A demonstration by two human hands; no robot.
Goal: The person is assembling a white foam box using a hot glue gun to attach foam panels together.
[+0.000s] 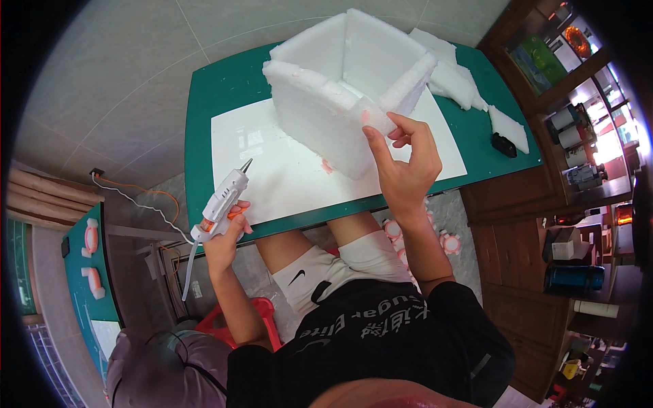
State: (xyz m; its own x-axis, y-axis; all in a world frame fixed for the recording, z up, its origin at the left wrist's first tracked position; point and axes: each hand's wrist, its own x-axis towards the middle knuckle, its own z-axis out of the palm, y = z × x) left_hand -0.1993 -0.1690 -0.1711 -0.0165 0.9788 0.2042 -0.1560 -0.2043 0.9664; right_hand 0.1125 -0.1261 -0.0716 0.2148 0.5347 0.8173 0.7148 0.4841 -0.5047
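My left hand point(224, 238) is wrapped round the handle of a white hot glue gun point(224, 197), whose metal nozzle points up and away over the table's near left part. A translucent glue stick trails from its rear. With thumb and fingers, my right hand point(413, 163) pinches a small white foam piece point(375, 117) bearing a pinkish patch. This piece is at the near right corner of an open-topped white foam box point(309, 112); whether it is fixed to the box I cannot tell. Another pinkish bit point(327, 166) shows low on the box's near side.
The box stands on a white sheet point(238, 149) over a green table point(201, 102). Foam offcuts point(452, 78) and a black object point(503, 145) lie at the right. A cord point(143, 205) runs at the left. A red stool point(262, 313) and dark wooden shelves point(496, 197) flank me.
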